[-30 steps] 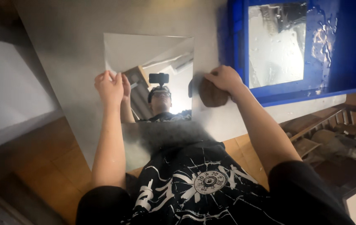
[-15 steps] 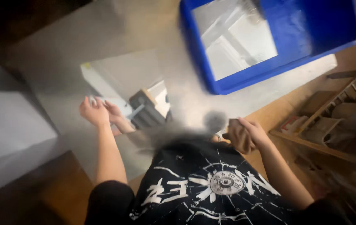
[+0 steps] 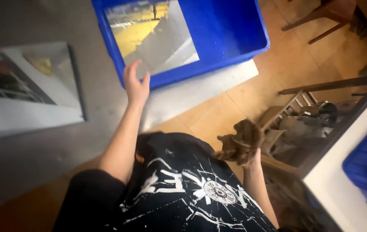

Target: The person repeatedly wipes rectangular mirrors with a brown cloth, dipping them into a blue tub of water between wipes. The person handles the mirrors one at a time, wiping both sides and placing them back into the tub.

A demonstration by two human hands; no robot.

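Two hands: both are working apart now, where a second ago both were resting on the mirror lying on the grey table
Left hand: is reaching forward with fingers spread and loose, gripping nothing, fingertips arriving at the near rim of the blue tub and the lower edge of the mirror inside it
Right hand: is hanging off the table beside the hip, closed around a crumpled brown cloth
Change: the left hand is leaving the flat mirror, which is now lying untouched well to the left on the grey table; judging by this, wiping of that pane is finishing and attention is shifting to the second mirror
Blue tub: is showing smooth, glossy moulded plastic with rounded corners
Mirrors: both are square, thin, hard-edged, throwing bright reflections; the one in the tub is leaning tilted
Cloth texture: is looking soft, bunched, ragged
Floor: is showing warm wooden boards
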